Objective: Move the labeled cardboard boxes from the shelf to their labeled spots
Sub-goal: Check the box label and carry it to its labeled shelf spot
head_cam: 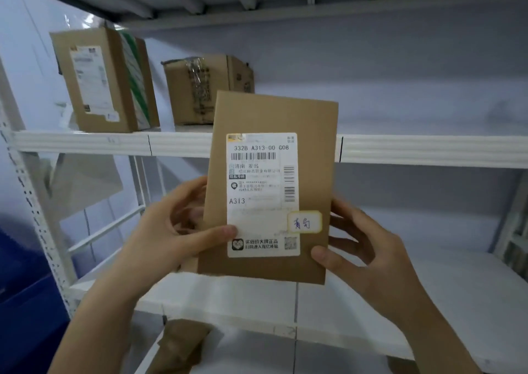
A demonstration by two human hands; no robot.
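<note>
I hold a flat cardboard box (314, 122) upright in front of the white shelf. Its face carries a white shipping label reading A313 and a small yellow-edged sticker with handwriting. My left hand (177, 225) grips its left edge, thumb across the label's lower left. My right hand (360, 248) grips the lower right edge, thumb on the front. Two more cardboard boxes stand on the upper shelf board: a tall labeled box (100, 79) at the far left and a taped box (200, 88) beside it.
The upper shelf board (428, 150) has black marker lines on its front lip. The middle board (428, 302) lies below my hands. Another brown box (183, 342) shows on a lower level. A blue object (25, 302) sits at the left.
</note>
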